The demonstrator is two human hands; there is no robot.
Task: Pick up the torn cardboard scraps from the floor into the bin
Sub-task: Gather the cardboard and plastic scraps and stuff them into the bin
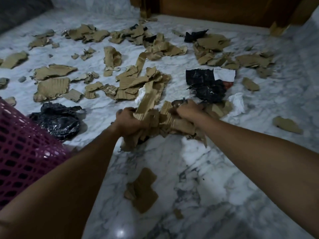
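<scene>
A loose bundle of torn brown corrugated cardboard scraps (160,121) is clamped between both hands, low over the white grey-veined marble floor (215,169). The left hand (128,120) is curled shut around the bundle's left end, a long stiff strip jutting up past its fingers (123,112). The right hand (187,109) is closed over the right end, knuckles up; a dark fragment appears pinched under its fingertips, though what it is cannot be told.

The bin, a magenta plastic lattice basket (25,152), stands well left of the left hand's fingers.

Handling, as judged: light, fairly stiff, frayed pieces that slide over one another; small bits are likely to be shed from below. The stack is best squeezed from both ends with fingers hooked under the lowest sheets.

Beyond the fingertips, many scraps remain spread. A crumpled black plastic film (205,85) lies just beyond the right fingers; one flat scrap (143,190) lies nearer the body. Task judged barely begun.
</scene>
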